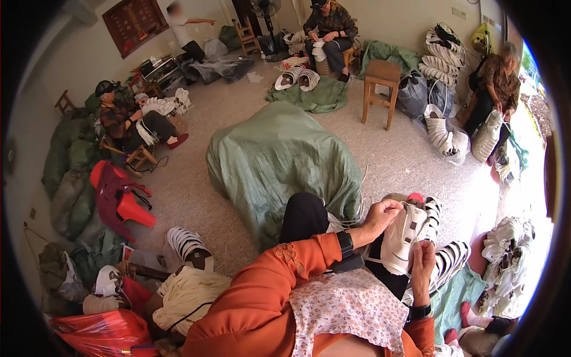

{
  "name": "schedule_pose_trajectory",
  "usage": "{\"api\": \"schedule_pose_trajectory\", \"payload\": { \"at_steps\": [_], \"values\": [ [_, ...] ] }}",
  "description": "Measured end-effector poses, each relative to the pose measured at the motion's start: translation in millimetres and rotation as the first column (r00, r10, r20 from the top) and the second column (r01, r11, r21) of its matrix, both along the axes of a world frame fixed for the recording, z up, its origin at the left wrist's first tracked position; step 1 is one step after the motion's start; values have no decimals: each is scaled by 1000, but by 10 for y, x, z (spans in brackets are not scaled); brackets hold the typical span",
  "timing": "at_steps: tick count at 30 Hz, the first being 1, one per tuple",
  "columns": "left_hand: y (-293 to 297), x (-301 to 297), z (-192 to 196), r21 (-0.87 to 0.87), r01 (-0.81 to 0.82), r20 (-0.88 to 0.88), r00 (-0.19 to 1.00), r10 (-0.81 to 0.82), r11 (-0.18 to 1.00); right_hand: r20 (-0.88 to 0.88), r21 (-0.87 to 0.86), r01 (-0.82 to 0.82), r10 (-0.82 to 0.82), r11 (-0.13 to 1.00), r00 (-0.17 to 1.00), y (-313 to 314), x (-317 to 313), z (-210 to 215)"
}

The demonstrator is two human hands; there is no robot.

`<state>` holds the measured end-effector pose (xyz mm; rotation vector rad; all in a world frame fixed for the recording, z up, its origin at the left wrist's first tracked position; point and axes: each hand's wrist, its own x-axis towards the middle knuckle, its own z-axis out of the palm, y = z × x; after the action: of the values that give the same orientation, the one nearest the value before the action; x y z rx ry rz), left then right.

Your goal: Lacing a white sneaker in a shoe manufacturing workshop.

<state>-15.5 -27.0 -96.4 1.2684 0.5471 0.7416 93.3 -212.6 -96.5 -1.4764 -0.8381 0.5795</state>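
A white sneaker upper (401, 244) rests on my dark-trousered lap, its lacing area facing up. At its upper end my left hand (383, 218) is closed in a pinch on a thin white shoelace (410, 206). Along the upper's right side, my right hand (423, 262) is closed too, fingertips pressed together; what they hold is too small to make out. Just right of the upper lies a row of nested striped uppers (450, 262). A floral apron (345, 306) covers my lap nearest me.
A large green sack bundle (276, 163) stands in front of me. To the left are a red chair (122, 196) and more uppers (189, 249). A wooden stool (381, 83) is farther off. Several other people sit around the room handling shoe uppers; stacked uppers (507, 262) stand at right.
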Motion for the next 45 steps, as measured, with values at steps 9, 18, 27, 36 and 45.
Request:
{"api": "schedule_pose_trajectory", "payload": {
  "at_steps": [9, 18, 27, 36, 45],
  "values": [
    [-95, 2, 177, 454, 252, -105, 968, -230, 854, 127, -15, 82, -79, 997, 989, 99, -24, -94],
    [-2, -78, -100, 312, 135, -85, 990, -114, 940, 316, -5, 128, -120, 992, 941, 94, -90, 41],
    [42, -301, -302, -180, 257, -196, 937, -290, 950, 323, 35, 136, -140, 990, 936, 101, -78, -17],
    [-108, -661, -163, -344, 540, -251, 735, -629, 768, 279, 51, 137, -146, 989, 949, 104, -49, -88],
    [-353, -799, 246, 123, 861, -462, 490, -739, 494, 367, 7, 181, -171, 983, 914, 50, -56, -61]
  ]
}}
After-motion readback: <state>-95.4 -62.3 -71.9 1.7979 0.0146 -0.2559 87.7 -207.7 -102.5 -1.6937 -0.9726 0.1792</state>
